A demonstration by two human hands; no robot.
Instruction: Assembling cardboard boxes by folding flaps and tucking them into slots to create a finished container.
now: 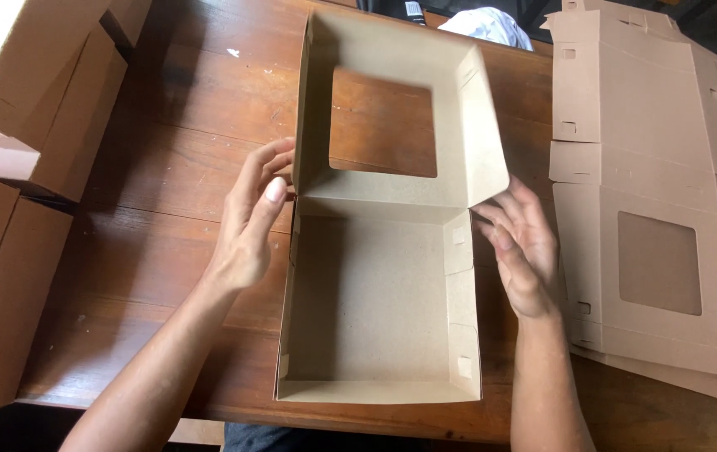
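A brown cardboard box (pixel 375 310) stands folded up on the wooden table (pixel 182 125), its lid (pixel 392 59) raised and showing a square window cut-out. My left hand (pixel 249 226) is at the box's left hinge corner, fingertips touching the lid's side flap. On the right side of the box, my right hand (pixel 526 247) has its fingers spread, touching the corner where the lid's right flap meets the base. Neither hand grips anything.
A stack of flat, unfolded windowed box blanks (pixel 651 192) lies at the right. Assembled brown boxes (pixel 23 167) are piled along the left edge. A crumpled white item (pixel 488 25) sits at the far table edge.
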